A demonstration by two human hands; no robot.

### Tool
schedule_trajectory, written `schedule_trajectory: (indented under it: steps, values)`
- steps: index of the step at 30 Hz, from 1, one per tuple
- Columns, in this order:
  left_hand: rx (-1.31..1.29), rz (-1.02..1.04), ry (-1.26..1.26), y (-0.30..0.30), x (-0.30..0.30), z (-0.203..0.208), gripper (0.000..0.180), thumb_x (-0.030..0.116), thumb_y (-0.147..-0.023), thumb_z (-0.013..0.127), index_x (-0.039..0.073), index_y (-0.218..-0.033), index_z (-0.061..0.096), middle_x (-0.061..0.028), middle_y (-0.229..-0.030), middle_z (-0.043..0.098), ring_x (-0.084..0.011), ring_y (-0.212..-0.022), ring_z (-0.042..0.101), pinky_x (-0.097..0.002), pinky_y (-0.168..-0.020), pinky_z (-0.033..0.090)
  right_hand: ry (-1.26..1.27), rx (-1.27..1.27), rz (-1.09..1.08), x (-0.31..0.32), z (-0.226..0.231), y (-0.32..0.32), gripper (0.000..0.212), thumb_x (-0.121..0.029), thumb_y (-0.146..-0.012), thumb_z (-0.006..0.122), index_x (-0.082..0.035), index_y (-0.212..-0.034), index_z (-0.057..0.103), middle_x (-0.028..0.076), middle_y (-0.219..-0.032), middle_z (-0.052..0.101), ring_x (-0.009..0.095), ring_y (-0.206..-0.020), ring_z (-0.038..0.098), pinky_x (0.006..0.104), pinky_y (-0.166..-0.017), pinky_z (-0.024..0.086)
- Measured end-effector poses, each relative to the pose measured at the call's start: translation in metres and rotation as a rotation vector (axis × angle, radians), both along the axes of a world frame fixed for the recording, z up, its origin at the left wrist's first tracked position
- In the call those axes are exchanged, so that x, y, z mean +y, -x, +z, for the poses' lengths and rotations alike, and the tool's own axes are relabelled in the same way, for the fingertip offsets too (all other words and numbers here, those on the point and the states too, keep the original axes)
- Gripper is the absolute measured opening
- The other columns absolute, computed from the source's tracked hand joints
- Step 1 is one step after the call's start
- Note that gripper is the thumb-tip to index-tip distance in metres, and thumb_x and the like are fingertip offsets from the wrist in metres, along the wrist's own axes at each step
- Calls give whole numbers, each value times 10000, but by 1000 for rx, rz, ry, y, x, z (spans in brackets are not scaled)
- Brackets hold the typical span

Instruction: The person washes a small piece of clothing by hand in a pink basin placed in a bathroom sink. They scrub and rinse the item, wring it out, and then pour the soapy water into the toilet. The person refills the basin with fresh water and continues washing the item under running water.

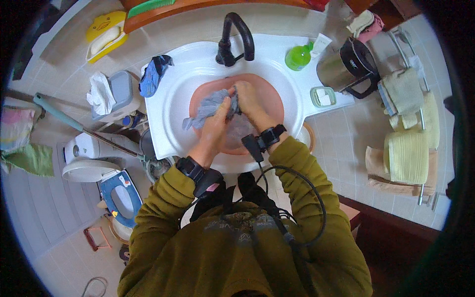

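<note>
Both my hands work on a wet, bunched grey-blue cloth [210,105] above an orange-pink basin [271,101]. My left hand [216,124] grips it from below, thumb pointing up along the fabric. Closed around the upper right part is my right hand [250,101], its fingers curled and partly hidden. One end of the cloth hangs over the basin's left rim. Cloudy water [240,127] shows in the basin, which sits inside the white sink [170,99]. Behind my hands rises a black faucet [227,49].
A folded blue cloth [154,75] lies on the sink's left corner. On the right ledge stand a green bottle [298,58], a white tube [321,44], a steel kettle [341,64] and a soap dish [316,102]. Towels [406,156] hang at right; a toilet seat [116,198] is lower left.
</note>
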State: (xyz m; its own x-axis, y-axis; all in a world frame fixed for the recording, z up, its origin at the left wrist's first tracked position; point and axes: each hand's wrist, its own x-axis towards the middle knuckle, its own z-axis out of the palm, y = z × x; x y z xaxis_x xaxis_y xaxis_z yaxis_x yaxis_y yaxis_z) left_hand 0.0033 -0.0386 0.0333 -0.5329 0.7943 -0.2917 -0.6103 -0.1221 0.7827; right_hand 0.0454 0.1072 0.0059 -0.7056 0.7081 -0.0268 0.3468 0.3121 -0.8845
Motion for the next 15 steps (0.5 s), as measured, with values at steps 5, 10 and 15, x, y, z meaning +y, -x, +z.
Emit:
schedule_trajectory:
  steps: [5, 10, 15]
  values:
    - [279, -80, 71, 17, -3, -5, 522, 443, -994, 559, 37, -1322, 576, -64, -1314, 578, -150, -1159, 533, -356, -973, 433, -57, -241, -76, 33, -13, -15, 476, -330, -992, 395, 55, -1104, 652, 302, -1115, 654, 462, -1046, 611, 496, -950, 455]
    - [537, -373, 427, 53, 1, -35, 493, 488, -953, 590, 60, -1184, 673, -47, -1076, 663, -157, -956, 600, -316, -806, 482, -187, -280, -1, 61, -49, -32, 434, -327, -945, 484, 63, -1033, 653, 286, -990, 668, 439, -959, 639, 463, -854, 470]
    - [730, -603, 501, 83, 11, -70, 434, 434, -968, 572, 22, -958, 707, -25, -866, 649, -135, -842, 591, -309, -711, 469, -369, -370, 234, 71, -83, -41, 386, -301, -895, 579, 11, -1111, 649, 241, -1090, 658, 423, -1052, 610, 469, -926, 457]
